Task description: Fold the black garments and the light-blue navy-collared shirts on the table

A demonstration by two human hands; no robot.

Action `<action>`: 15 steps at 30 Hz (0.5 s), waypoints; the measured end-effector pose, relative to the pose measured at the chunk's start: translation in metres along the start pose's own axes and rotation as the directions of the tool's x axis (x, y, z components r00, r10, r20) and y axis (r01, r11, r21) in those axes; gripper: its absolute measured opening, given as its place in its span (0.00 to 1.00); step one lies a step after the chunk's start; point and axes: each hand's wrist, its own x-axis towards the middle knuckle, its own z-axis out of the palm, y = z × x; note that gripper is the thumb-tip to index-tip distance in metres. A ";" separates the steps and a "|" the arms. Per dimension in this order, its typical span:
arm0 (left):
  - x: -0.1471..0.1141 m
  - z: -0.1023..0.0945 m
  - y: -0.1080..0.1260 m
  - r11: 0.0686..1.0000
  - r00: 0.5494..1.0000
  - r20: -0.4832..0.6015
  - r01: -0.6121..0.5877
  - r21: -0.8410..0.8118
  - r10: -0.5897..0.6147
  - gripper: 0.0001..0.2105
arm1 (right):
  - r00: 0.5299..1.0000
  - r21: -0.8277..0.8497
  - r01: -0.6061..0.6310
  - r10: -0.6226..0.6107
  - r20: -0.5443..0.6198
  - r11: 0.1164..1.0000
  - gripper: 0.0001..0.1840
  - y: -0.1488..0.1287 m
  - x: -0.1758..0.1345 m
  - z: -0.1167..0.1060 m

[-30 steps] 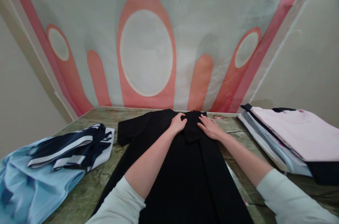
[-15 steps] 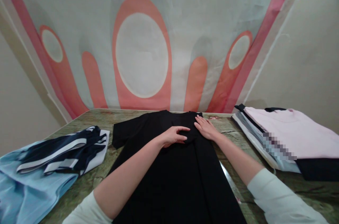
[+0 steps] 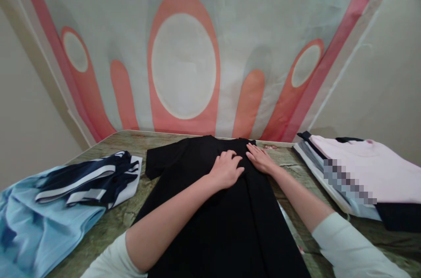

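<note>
A black T-shirt (image 3: pixel 210 225) lies spread on the wood-patterned table, its collar toward the wall. Its left sleeve sticks out flat, while the right side is folded inward, making a long straight edge. My left hand (image 3: pixel 226 169) rests on the upper chest of the shirt with fingers apart and slightly bent. Close beside it, my right hand (image 3: pixel 259 158) lies flat on the folded right shoulder, fingers stretched out. Neither hand grips the cloth.
Dark navy clothing with white stripes (image 3: pixel 82 179) lies over a light blue garment (image 3: pixel 49 229) on the left. A stack of folded clothes topped by a pink shirt (image 3: pixel 378 164) sits at the right. Behind the table (image 3: pixel 131 137) stands a patterned wall (image 3: pixel 279 10).
My left hand has moved right across the shirt's chest, its fingers now spread toward my right hand. My right hand stays on the shoulder. The view has shifted slightly.
</note>
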 end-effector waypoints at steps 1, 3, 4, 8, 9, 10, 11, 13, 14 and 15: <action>-0.002 0.004 0.003 0.997 0.997 0.023 -0.077 0.020 0.076 0.19 | 1.000 -0.002 0.004 -0.004 -0.003 1.000 0.32 0.000 0.000 0.001; -0.005 0.012 0.005 0.982 0.977 0.107 -0.186 0.032 0.182 0.22 | 1.000 -0.001 -0.003 0.003 -0.007 1.000 0.32 0.001 0.002 0.003; -0.007 0.017 0.005 0.977 0.967 0.152 -0.210 0.029 0.203 0.24 | 1.000 0.003 -0.008 0.008 -0.008 1.000 0.32 0.002 0.003 0.004; -0.009 0.029 0.001 0.975 0.952 0.223 -0.219 0.026 0.208 0.28 | 0.999 0.052 -0.003 0.005 -0.033 0.999 0.32 0.005 0.005 0.010; -0.009 0.030 0.000 0.975 0.954 0.217 -0.218 0.032 0.206 0.28 | 0.999 0.077 0.011 -0.007 -0.051 0.997 0.32 0.007 0.006 0.010; -0.009 0.031 0.000 0.975 0.956 0.212 -0.217 0.040 0.204 0.28 | 0.997 0.109 0.036 -0.028 -0.078 0.993 0.31 0.010 0.007 0.010; -0.009 0.031 0.000 0.975 0.957 0.209 -0.216 0.046 0.202 0.28 | 0.992 0.153 0.073 -0.056 -0.116 0.986 0.30 0.014 0.008 0.009; -0.009 0.030 0.000 0.975 0.959 0.202 -0.215 0.057 0.200 0.28 | 0.972 0.267 0.150 -0.092 -0.218 0.952 0.27 0.025 0.012 0.006; -0.009 0.031 0.000 0.975 0.961 0.194 -0.214 0.064 0.198 0.28 | 0.958 0.324 0.174 -0.085 -0.272 0.930 0.25 0.031 0.015 0.003; -0.009 0.031 0.001 0.975 0.964 0.181 -0.211 0.070 0.196 0.27 | 0.947 0.371 0.180 -0.058 -0.316 0.911 0.24 0.038 0.019 0.000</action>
